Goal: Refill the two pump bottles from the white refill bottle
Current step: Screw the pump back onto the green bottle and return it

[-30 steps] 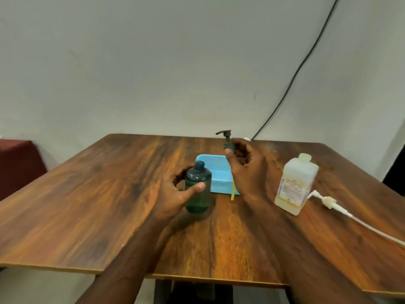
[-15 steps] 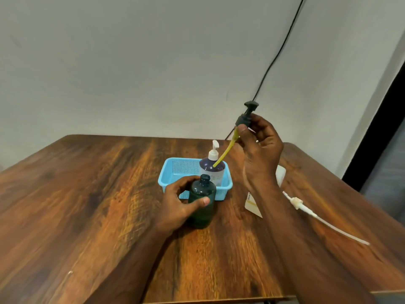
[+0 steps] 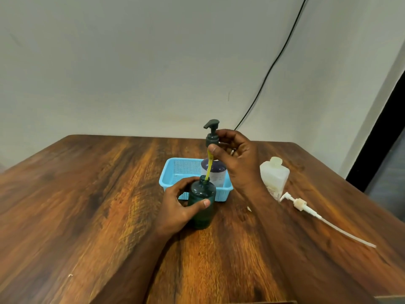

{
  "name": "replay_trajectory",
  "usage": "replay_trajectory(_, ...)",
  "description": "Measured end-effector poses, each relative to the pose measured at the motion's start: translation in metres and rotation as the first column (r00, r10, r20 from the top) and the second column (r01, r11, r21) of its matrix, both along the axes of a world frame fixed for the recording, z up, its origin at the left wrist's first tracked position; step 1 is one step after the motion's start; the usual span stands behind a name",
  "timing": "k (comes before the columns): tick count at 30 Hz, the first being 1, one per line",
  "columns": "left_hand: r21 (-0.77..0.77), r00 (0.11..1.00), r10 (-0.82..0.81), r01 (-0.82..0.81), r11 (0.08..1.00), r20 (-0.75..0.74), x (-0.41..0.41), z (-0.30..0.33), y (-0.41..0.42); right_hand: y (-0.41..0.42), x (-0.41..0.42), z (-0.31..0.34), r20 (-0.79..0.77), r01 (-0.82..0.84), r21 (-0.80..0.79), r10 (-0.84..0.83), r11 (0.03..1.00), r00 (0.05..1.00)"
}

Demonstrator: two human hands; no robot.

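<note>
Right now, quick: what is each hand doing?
Left hand: grips the green bottle standing on the table.
Right hand: pinches the dark pump head, its yellow tube entering the bottle neck.

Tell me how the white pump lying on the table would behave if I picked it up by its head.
The white pump would probably feel light: it is thin plastic, with no bottle attached. Its long translucent tube curves along the table, so it would likely droop and sway. It may drip, having presumably come out of the refill bottle, whose neck is open.
</note>
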State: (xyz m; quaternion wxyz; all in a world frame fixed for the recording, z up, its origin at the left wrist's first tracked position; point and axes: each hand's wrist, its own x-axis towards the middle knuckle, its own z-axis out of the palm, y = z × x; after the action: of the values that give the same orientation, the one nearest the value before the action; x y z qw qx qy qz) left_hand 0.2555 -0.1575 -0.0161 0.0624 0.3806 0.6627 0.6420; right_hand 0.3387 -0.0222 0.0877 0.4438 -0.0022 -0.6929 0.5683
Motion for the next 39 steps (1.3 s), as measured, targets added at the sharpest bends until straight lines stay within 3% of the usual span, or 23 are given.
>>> replay_trajectory(10,0.055,0.997,0.011,-0.007,0.998,-0.08,0.004,0.001,-0.003,-0.002,0.007,-0.038,0.256,-0.055,0.07,0.035,0.996,0.966)
replay_trajectory(19,0.034,0.996,0.017,-0.014,0.999,-0.082,0.003,0.0,-0.004,0.003,0.009,-0.055,0.382,-0.045,0.133,-0.009,0.99,0.924)
replay_trajectory(24,0.025,0.998,0.025,-0.023,0.999,-0.066,0.006,0.003,-0.005,-0.002,0.008,-0.048,0.399,0.042,0.151,-0.099,0.988,0.912)
replay_trajectory(32,0.045,0.998,0.011,-0.009,0.999,-0.054,0.005,0.002,-0.005,-0.002,0.009,-0.053,0.413,-0.128,-0.065,0.143,0.99,0.9)
replay_trajectory(37,0.028,0.998,0.012,-0.01,1.0,-0.06,0.008,0.004,-0.006,-0.011,0.007,-0.049,0.396,0.076,-0.002,-0.069,0.997,0.916)
replay_trajectory(39,0.024,0.998,0.021,-0.02,1.0,-0.053,0.009,0.004,-0.007,-0.016,0.006,-0.05,0.426,0.072,0.004,-0.067,0.997,0.902)
